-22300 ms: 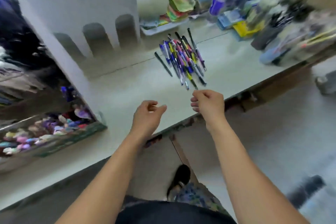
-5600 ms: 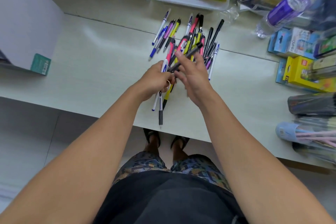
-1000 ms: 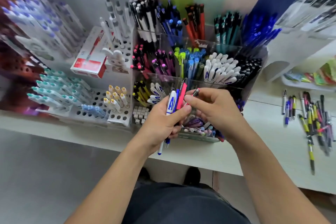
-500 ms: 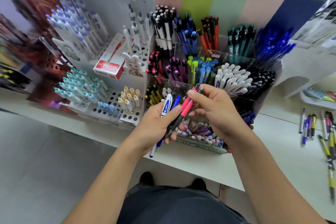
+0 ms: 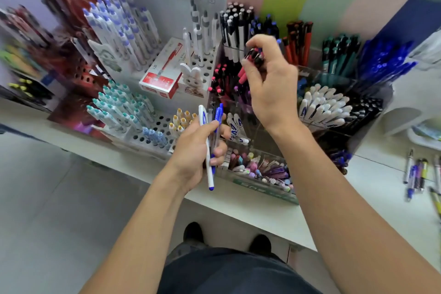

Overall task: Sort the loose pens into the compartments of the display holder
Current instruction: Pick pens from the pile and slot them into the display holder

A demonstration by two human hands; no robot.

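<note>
A clear tiered display holder (image 5: 362, 126) stands on the counter, its compartments packed with pens grouped by colour. My left hand (image 5: 198, 150) grips a white pen (image 5: 207, 148) and a blue pen (image 5: 217, 122) upright, just in front of the holder's lower left corner. My right hand (image 5: 269, 79) is raised over the left middle compartments and pinches a pink and black pen (image 5: 250, 62), tip down, above the compartment of pink-capped pens (image 5: 220, 76). Loose pens (image 5: 420, 174) lie on the counter at the far right.
A perforated white rack (image 5: 152, 126) with blue, teal and yellow pens stands left of the holder, with a red box (image 5: 162, 74) on it. A low tray of small pens (image 5: 260, 169) sits in front of the holder. The counter edge runs below my hands.
My right hand has drawn the pink pen out of the left hand's bundle and lifted it up and back over the holder. The left hand has dropped a little, keeping the white and blue pens.
</note>
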